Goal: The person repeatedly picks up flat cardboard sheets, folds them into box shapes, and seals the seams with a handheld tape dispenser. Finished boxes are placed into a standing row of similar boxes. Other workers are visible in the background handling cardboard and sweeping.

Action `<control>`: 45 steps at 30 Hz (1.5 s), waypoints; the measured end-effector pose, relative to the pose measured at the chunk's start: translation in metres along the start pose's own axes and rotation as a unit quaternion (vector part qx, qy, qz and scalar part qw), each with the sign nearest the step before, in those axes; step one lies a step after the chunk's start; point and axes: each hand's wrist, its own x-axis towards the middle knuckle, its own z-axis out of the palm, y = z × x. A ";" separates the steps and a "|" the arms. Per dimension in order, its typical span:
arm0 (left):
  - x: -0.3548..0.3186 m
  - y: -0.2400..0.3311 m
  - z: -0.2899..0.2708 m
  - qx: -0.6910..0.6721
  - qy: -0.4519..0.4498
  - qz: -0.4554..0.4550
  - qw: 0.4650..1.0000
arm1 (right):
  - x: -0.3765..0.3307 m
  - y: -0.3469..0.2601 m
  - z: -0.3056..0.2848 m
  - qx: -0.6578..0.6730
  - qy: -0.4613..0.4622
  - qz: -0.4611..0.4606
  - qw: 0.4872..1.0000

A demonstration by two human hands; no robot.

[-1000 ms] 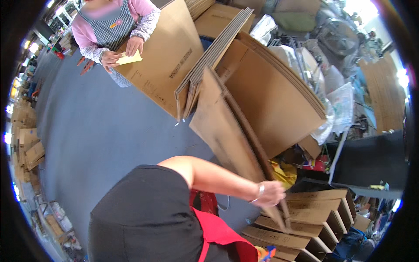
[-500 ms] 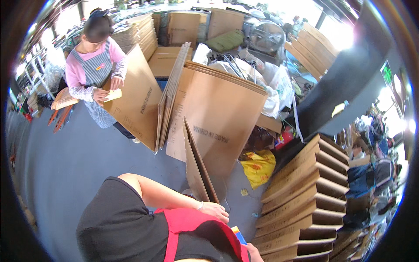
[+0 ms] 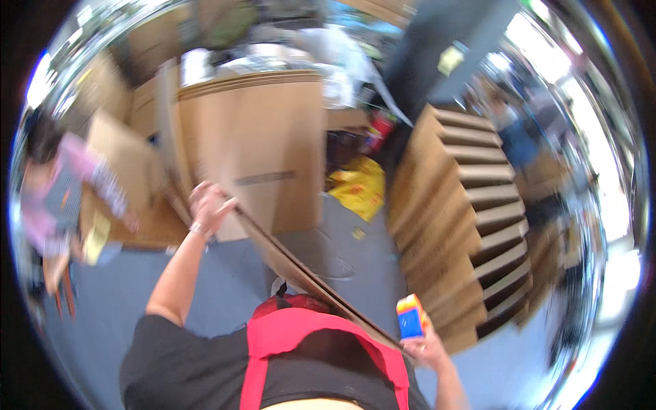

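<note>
Cardboard slanting through the frame's lower middle is probably light, stiff but bendy, so edges are your best hold, with your left hand clamped on its upper corner, arm stretched out, and your lower right hand wrapped round an orange-and-blue item, can't tell if it's pinching cardboard too.

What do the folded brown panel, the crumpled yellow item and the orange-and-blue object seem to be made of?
Folded brown panel: probably matte cardboard; it looks stiff, thin-edged.
Crumpled yellow item: likely thin plastic, from its creases; blur hides sheen.
Orange-and-blue object: possibly plastic, given bright colours; finish unclear.
</note>
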 end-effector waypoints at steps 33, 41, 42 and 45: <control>-0.142 0.121 0.009 -0.477 -0.100 -0.255 0.835 | -0.222 0.154 0.058 -0.195 0.033 -0.221 0.955; -0.132 0.125 0.000 -0.536 -0.225 -0.132 0.803 | -0.214 0.163 0.037 -0.086 0.042 -0.082 0.992; -0.134 0.121 -0.001 -0.555 -0.231 -0.127 0.789 | -0.209 0.155 0.032 -0.029 0.069 -0.041 0.996; -0.151 0.096 0.013 -0.595 -0.231 -0.157 0.754 | -0.204 0.170 0.025 -0.244 0.145 -0.049 0.958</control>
